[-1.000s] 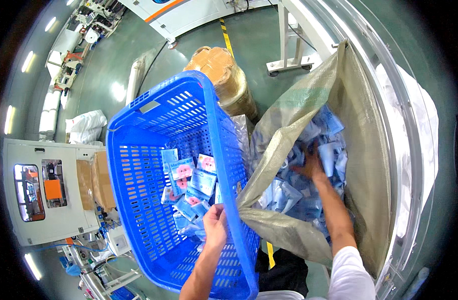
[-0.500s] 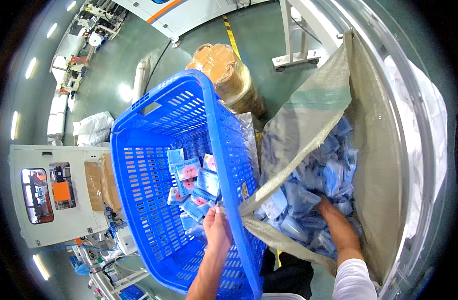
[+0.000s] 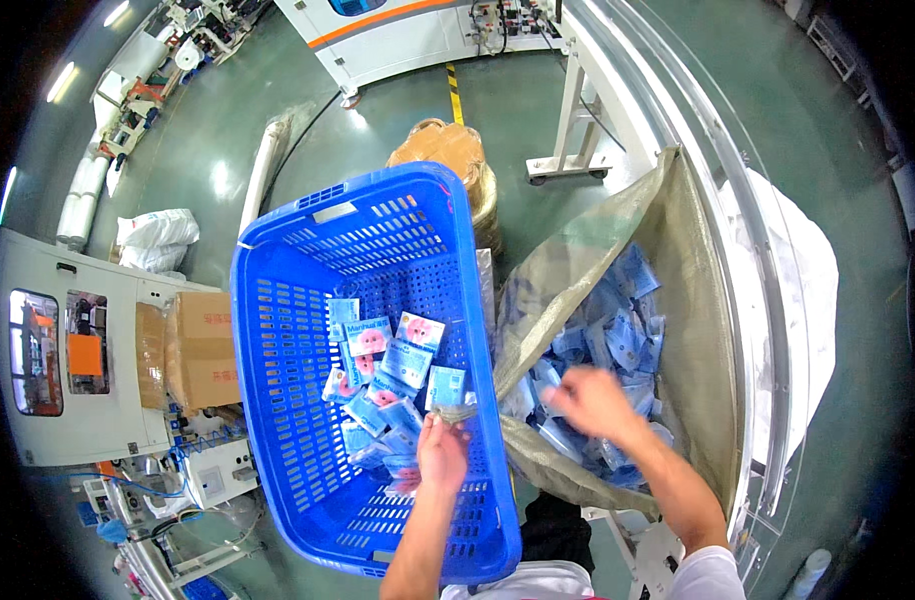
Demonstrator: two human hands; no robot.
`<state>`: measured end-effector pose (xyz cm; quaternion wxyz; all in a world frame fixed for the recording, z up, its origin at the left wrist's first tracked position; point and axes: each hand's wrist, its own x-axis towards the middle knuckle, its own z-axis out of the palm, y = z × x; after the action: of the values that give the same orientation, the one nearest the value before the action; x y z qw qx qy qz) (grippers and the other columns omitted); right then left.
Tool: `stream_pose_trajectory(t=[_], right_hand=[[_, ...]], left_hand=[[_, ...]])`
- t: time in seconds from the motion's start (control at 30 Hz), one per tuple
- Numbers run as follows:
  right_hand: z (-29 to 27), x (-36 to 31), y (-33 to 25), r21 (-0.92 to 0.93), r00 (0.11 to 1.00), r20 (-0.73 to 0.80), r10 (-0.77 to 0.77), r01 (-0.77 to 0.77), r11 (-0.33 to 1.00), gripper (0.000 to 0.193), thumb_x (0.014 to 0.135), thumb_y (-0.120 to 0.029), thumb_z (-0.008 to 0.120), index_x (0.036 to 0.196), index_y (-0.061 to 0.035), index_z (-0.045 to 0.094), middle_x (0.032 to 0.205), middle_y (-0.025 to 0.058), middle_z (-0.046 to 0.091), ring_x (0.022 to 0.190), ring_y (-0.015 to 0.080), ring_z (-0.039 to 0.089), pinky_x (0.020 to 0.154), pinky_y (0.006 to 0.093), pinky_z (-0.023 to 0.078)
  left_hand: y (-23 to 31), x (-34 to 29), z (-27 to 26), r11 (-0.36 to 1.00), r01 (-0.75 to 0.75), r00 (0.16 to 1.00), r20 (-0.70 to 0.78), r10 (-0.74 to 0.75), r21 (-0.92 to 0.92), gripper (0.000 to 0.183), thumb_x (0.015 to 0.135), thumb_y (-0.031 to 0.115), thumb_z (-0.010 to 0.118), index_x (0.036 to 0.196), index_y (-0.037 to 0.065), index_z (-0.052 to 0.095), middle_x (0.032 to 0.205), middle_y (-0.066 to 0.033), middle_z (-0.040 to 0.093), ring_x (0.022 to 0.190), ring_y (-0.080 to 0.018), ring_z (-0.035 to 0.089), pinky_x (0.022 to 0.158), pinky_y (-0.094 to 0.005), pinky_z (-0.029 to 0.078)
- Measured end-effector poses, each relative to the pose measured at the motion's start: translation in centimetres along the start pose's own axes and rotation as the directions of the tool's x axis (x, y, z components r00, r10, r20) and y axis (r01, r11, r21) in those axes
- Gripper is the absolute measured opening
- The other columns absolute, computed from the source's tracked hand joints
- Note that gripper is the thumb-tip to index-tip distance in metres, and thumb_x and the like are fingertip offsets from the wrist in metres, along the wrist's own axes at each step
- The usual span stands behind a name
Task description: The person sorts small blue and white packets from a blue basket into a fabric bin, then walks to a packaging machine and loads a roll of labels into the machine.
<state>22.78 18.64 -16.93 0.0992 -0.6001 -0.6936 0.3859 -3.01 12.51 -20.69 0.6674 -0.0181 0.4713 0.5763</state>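
Fingers (image 3: 440,428) of the left hand (image 3: 444,452) are closed on the sack's (image 3: 703,330) near lip where it meets the rim of the crate (image 3: 278,300), so the woven mouth is pinned against the blue plastic and kept from sagging shut. The right hand (image 3: 593,400) is seen blurred just above the packets (image 3: 618,340) heaped inside the sack; whether its fingers are spread or curled around anything cannot be told from the smear of motion.

The sack is held wide and slanted, its far edge propped against a curved metal rail (image 3: 768,300), which leaves the pale blue packets exposed and within reach. A smaller pile of packets (image 3: 393,375), blue with pink patches, is gathered in the crate toward the side nearest the sack, the side closest to the gripping hand. The crate itself is tilted up toward the wearer, so its contents are bunched low against the wall rather than spread over the perforated bottom.

Beyond the crate, a brown paper-wrapped bundle (image 3: 448,160) is set on the green floor (image 3: 378,120), cardboard boxes (image 3: 200,345) are stacked at the left beside a white machine (image 3: 68,350), and a white bag (image 3: 156,238) is left near rolls of material.
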Motion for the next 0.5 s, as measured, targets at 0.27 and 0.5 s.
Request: stream_pose_trajectory(t=[0.27,0.5], right_hand=[[9.6,-8.2,-9.0,0.304,0.977,0.173,0.124,-0.173,0.937,0.048,0.075,-0.028,0.063,0.108,0.0060,0.054,0.086,0.0292,0.062,0.080,0.0443,0.062,0.075,0.0498,0.050],[11.4,-7.2,-8.1,0.311,0.982,0.139,0.129,-0.167,0.936,0.046,0.074,-0.026,0.062,0.104,0.0075,0.053,0.081,0.0307,0.061,0.076,0.0466,0.061,0.071,0.0509,0.049]], left_hand=[[0.0,1.4,-1.3,0.991,0.073,0.994,0.093,-0.063,-0.112,0.002,0.095,0.015,0.050,0.094,0.013,0.050,0.086,-0.0004,0.057,0.069,-0.0142,0.050,0.064,-0.0301,0.041],[-0.2,2.2,-2.9,0.959,0.104,0.985,0.159,-0.063,-0.264,0.001,0.093,0.011,0.051,0.093,0.011,0.052,0.087,-0.0008,0.058,0.069,-0.0150,0.049,0.065,-0.0308,0.042]])
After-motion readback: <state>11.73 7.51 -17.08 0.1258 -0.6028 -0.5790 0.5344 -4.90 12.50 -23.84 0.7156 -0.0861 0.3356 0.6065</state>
